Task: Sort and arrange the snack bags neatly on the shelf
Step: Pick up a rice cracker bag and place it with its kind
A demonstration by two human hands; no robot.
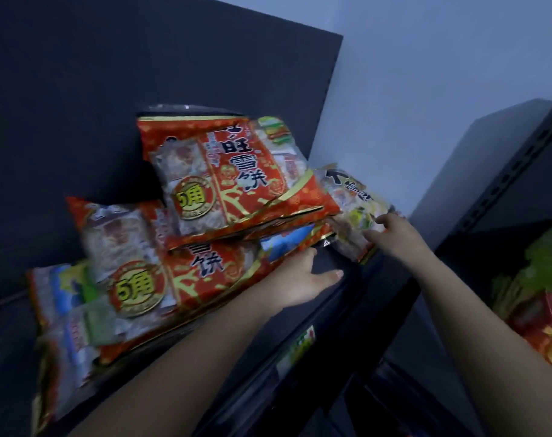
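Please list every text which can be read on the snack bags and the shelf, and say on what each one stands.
"旺" and "雪饼": top red bag.
"5角": gold badge on the same bag.
"雪饼" and "5角": lower red bag.
Too blurred to read: the print on the pale bag, the shelf label and the left bags.

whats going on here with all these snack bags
A person is tidying snack bags on a dark shelf. Their right hand grips a pale bag at the right end of the pile. Their left hand lies flat at the edge of the lower red bag, with its fingertips hidden beneath. A second red bag sits askew on top, and the pile looks untidy.
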